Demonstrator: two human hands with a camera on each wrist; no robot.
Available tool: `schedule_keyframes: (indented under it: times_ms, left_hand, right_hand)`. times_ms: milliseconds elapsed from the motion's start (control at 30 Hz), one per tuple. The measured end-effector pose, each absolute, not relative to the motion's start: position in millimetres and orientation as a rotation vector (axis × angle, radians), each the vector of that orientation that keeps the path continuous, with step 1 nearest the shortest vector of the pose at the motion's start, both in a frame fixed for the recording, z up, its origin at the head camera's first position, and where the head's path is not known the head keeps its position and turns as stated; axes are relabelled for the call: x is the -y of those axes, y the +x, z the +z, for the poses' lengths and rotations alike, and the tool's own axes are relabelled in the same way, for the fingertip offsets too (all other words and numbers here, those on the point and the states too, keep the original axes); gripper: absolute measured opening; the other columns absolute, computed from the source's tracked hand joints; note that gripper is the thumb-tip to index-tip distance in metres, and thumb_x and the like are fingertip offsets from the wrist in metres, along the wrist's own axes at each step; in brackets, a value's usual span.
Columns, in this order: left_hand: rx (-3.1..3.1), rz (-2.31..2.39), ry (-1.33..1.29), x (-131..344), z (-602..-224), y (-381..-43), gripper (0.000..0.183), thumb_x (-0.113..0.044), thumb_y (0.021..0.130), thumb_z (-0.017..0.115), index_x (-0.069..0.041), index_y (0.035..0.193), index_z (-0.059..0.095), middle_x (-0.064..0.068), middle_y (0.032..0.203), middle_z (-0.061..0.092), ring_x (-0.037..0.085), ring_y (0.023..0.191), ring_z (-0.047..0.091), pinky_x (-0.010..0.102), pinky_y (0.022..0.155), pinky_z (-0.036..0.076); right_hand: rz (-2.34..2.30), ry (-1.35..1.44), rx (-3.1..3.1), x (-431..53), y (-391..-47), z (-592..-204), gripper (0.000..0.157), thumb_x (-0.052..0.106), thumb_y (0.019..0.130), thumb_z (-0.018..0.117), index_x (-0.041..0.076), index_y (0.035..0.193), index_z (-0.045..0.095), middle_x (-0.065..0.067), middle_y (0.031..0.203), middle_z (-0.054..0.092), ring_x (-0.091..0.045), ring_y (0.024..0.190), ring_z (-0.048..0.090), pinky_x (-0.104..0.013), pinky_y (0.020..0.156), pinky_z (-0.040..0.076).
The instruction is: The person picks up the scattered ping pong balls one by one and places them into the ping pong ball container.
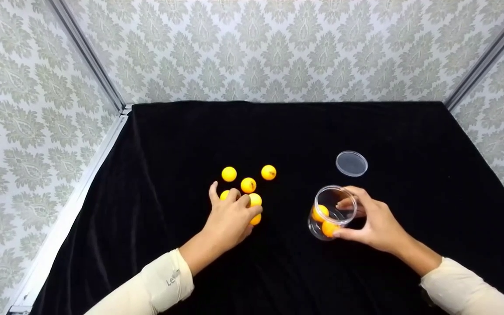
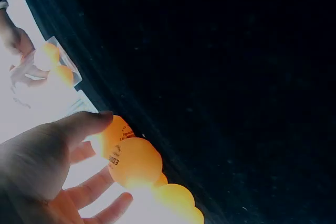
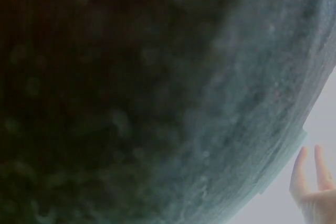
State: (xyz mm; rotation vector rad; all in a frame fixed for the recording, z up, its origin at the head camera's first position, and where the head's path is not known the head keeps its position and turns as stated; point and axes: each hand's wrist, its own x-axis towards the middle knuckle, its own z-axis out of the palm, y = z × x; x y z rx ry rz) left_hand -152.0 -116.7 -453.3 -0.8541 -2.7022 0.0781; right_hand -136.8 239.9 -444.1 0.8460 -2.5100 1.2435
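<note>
My left hand (image 1: 231, 217) bends over a cluster of yellow-orange ping-pong balls (image 1: 248, 185) on black cloth. Its thumb and fingers pinch one ping-pong ball (image 1: 256, 219) at the near side of the cluster. The left wrist view shows the thumb (image 2: 86, 125) against a ball (image 2: 109, 136), with another printed ball (image 2: 137, 162) beside it. My right hand (image 1: 376, 223) grips a clear plastic jar (image 1: 312, 224) from the right, fingers and thumb round its wall. The jar is uncapped and tilted, with two balls (image 1: 330, 228) inside.
A round clear lid (image 1: 351, 164) lies on the black cloth (image 1: 182, 135) beyond the jar. Two loose balls, one at left (image 1: 229, 174) and one at right (image 1: 268, 172), lie farthest back. Patterned walls (image 1: 252, 48) border the table behind and at both sides.
</note>
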Motion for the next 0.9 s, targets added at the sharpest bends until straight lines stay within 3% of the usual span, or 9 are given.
schedule_keyframes:
  times_ms: [567, 900]
  left_hand:
    - [2.672, 0.019, -0.870, 120, -453, -154, 0.044, -0.029, 0.073, 0.088, -0.034, 0.113, 0.071, -0.002, 0.101, 0.065, 0.025, 0.107, 0.056, 0.082, 0.103, 0.027]
    - [2.617, -0.032, -0.863, 112, -443, -155, 0.042, -0.031, 0.073, 0.088, -0.032, 0.111, 0.070, -0.002, 0.103, 0.069, 0.027, 0.107, 0.058, 0.081, 0.104, 0.025]
  right_hand:
    - [1.257, 0.844, 2.514, -240, -137, -444, 0.087, 0.016, 0.065, 0.097, 0.002, 0.137, 0.050, -0.018, 0.105, 0.076, -0.035, 0.098, 0.075, -0.035, 0.084, 0.060]
    - [1.269, 0.839, 2.517, -241, -137, -445, 0.087, 0.016, 0.065, 0.097, 0.002, 0.137, 0.050, -0.017, 0.105, 0.076, -0.036, 0.096, 0.075, -0.033, 0.085, 0.060]
